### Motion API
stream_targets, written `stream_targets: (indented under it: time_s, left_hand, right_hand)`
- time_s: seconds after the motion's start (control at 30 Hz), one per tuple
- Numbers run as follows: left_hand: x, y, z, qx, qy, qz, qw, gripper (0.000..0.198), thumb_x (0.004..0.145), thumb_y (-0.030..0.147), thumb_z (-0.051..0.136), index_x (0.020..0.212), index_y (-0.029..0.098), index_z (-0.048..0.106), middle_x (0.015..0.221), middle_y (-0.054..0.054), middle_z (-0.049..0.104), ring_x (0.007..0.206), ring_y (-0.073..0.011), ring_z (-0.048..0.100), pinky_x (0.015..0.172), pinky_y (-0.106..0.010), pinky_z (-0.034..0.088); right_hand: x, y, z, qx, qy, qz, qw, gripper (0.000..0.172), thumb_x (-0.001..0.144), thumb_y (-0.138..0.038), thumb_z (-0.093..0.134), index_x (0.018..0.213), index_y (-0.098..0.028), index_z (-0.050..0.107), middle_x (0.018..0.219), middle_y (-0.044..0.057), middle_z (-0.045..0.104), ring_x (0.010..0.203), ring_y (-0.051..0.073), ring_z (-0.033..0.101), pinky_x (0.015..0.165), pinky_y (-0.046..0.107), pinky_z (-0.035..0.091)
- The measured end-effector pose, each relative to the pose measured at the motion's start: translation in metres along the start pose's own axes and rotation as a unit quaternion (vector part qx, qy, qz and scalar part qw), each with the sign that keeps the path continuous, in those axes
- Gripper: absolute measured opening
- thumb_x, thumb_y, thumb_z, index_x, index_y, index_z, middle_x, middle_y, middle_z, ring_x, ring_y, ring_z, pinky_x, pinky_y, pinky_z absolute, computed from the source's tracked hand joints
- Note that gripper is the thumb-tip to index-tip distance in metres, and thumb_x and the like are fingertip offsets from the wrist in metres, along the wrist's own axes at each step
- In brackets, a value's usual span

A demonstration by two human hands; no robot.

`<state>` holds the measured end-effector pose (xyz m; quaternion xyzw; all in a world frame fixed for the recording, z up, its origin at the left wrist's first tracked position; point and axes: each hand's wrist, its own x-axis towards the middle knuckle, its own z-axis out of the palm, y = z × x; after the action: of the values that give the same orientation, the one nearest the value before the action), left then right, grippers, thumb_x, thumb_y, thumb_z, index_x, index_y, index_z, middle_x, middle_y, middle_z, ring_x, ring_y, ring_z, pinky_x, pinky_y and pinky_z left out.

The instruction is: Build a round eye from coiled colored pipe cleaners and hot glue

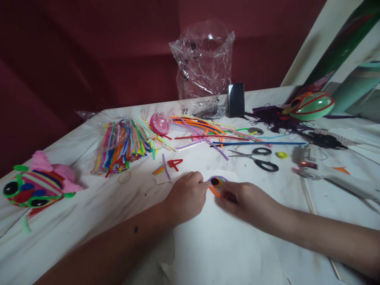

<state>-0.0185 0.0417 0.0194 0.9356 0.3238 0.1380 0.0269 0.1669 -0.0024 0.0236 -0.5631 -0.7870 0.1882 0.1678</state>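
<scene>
Between my two hands is a small pipe-cleaner eye (219, 182), with a black centre and bands of orange, yellow and purple. My right hand (237, 196) pinches it from the right with thumb and fingers. My left hand (188, 196) is closed, its fingertips at the eye's left edge; what lies inside that fist is hidden. Both hands are just above the white paper (208, 245). Beyond the left hand lie a bent red pipe-cleaner piece (175, 163), a purple piece (166, 168) and short orange-yellow pieces (158, 170). Black-handled scissors (255, 157) lie open past the right hand.
A pipe-cleaner fish (38, 182) sits at left beside a bundle of pipe cleaners (124, 146). Loose pipe cleaners (204, 126), a plastic bag (204, 63) and a phone (236, 99) are behind. A hot glue gun (332, 172), its light lit, and a green balloon (314, 106) are at right.
</scene>
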Motion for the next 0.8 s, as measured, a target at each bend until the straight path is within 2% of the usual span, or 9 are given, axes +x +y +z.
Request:
stream_targets:
  time_s: [0.13, 0.3, 0.37, 0.57, 0.8]
  left_hand:
    - [0.001, 0.000, -0.001, 0.015, -0.009, 0.006, 1.000, 0.020, 0.087, 0.012, 0.041, 0.082, 0.015, 0.060, 0.079, -0.004, 0.050, 0.075, -0.0149, 0.048, 0.068, -0.028, 0.042]
    - [0.001, 0.000, 0.000, 0.029, -0.009, 0.014, 0.999, 0.020, 0.087, 0.012, 0.040, 0.081, 0.015, 0.059, 0.079, -0.004, 0.050, 0.074, -0.0148, 0.047, 0.066, -0.028, 0.042]
    - [0.002, -0.001, 0.000, 0.037, -0.013, 0.018, 0.999, 0.020, 0.087, 0.013, 0.040, 0.081, 0.015, 0.059, 0.079, -0.004, 0.050, 0.073, -0.0148, 0.046, 0.065, -0.028, 0.042]
    - [0.002, -0.001, -0.001, 0.042, -0.028, 0.023, 0.998, 0.022, 0.088, 0.012, 0.039, 0.086, 0.015, 0.061, 0.081, -0.005, 0.052, 0.076, -0.0162, 0.048, 0.068, -0.030, 0.043]
    - [0.004, 0.001, -0.006, 0.037, -0.043, 0.024, 0.998, 0.017, 0.086, 0.016, 0.044, 0.089, 0.015, 0.060, 0.083, -0.005, 0.053, 0.079, -0.0163, 0.048, 0.071, -0.030, 0.045]
  right_hand:
    - [-0.008, 0.007, -0.004, -0.022, 0.028, -0.027, 0.999, 0.015, 0.083, -0.025, 0.047, 0.070, -0.021, 0.054, 0.055, -0.003, 0.055, 0.046, 0.010, 0.046, 0.044, 0.022, 0.034]
    - [-0.011, 0.019, -0.005, -0.081, 0.080, -0.149, 0.982, 0.020, 0.087, -0.017, 0.041, 0.081, -0.019, 0.061, 0.070, 0.003, 0.063, 0.060, 0.014, 0.057, 0.055, 0.025, 0.042]
    - [-0.010, 0.023, -0.005, -0.104, 0.089, -0.176, 0.975, 0.023, 0.089, -0.017, 0.040, 0.087, -0.018, 0.062, 0.072, 0.005, 0.063, 0.062, 0.015, 0.059, 0.055, 0.025, 0.043]
    - [-0.009, 0.029, -0.009, -0.132, 0.077, -0.192, 0.969, 0.025, 0.091, -0.017, 0.038, 0.088, -0.018, 0.063, 0.071, 0.004, 0.060, 0.063, 0.015, 0.057, 0.054, 0.025, 0.042]
    - [-0.011, 0.037, -0.011, -0.122, 0.079, -0.173, 0.974, 0.027, 0.091, -0.019, 0.038, 0.083, -0.018, 0.064, 0.073, 0.006, 0.060, 0.063, 0.015, 0.057, 0.054, 0.024, 0.042]
